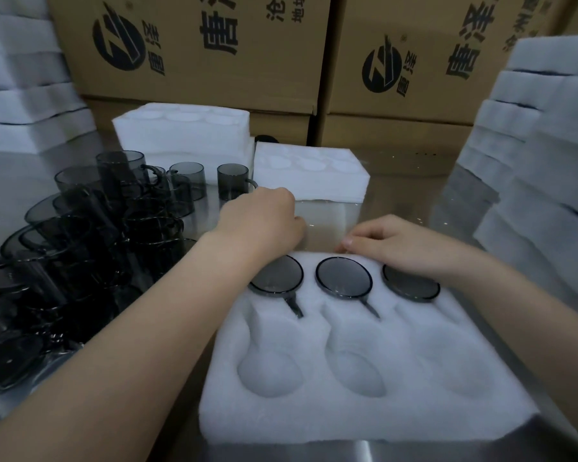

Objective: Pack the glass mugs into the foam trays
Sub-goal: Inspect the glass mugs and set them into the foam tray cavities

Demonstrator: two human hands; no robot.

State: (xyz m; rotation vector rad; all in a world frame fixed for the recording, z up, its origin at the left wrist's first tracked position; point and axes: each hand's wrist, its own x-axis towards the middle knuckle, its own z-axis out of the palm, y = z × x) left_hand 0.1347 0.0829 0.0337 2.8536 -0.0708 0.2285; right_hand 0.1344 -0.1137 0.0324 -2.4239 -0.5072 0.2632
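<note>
A white foam tray (364, 421) with six mug-shaped slots lies in front of me. Three dark glass mugs fill its far row: left (277, 278), middle (343, 278) and right (411, 286). The near row holds nothing. My left hand (264, 221) reaches over the tray's far-left corner, its fingers curled down behind the far edge. At the same edge, near the right mug, my right hand (391, 241) has its thumb and curled fingers on the foam. A crowd of loose dark mugs (90, 248) stands on the table to the left.
Two more foam trays (181, 135) (311, 175) lie behind the one in front. Stacks of foam trays rise at the far left (24, 95) and along the right (541, 161). Printed cardboard boxes (194, 45) wall off the back. The table (397, 201) is shiny metal.
</note>
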